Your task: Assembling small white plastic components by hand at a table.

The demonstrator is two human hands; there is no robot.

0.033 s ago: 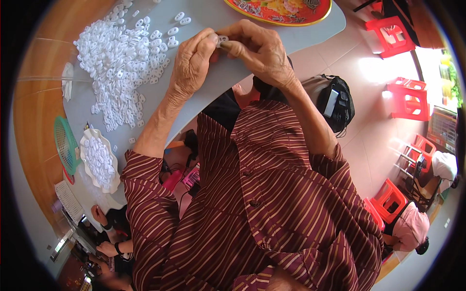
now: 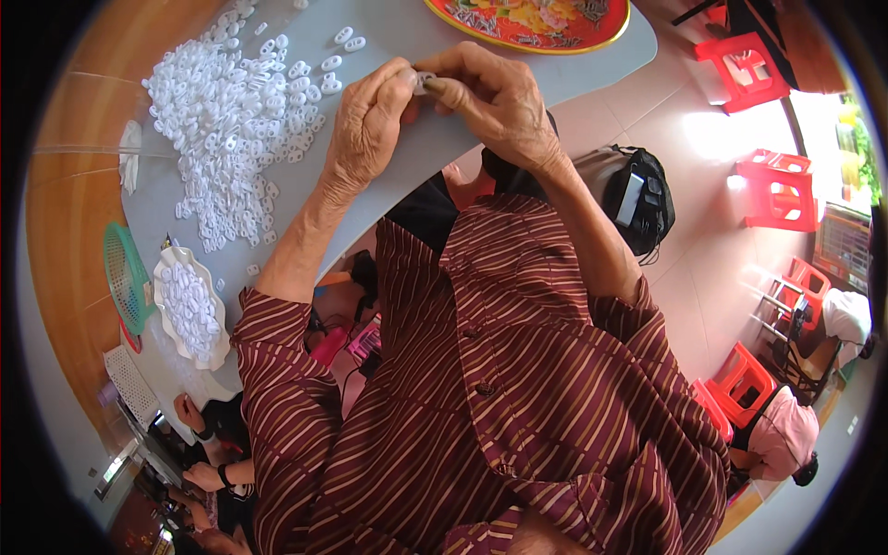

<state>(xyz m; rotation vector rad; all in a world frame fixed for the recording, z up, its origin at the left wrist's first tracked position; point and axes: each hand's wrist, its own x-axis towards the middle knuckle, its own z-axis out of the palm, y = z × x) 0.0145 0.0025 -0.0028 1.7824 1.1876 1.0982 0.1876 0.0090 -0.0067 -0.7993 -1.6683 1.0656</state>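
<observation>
Over the grey table, both hands meet at a small white oval plastic piece with holes [image 2: 425, 83]. My left hand [image 2: 368, 122] is closed, its thumb and curled fingers pinching one side of the piece. From the other side my right hand [image 2: 502, 104] grips it between thumb and forefinger. Fingers cover much of the piece. Left of my left hand spreads a large pile of similar white two-holed pieces [image 2: 222, 139], with several loose ones near its right edge. Beyond my hands, a red flowered tray with a gold rim [image 2: 555, 48] bears small metal parts, too small to tell exactly.
A white scalloped dish [image 2: 218, 356] full of white pieces stands at the left, beside a green basket [image 2: 125, 277]. Other people's hands [image 2: 205, 475] show at lower left. On the floor to the right are a black bag [image 2: 643, 199] and red stools [image 2: 782, 194].
</observation>
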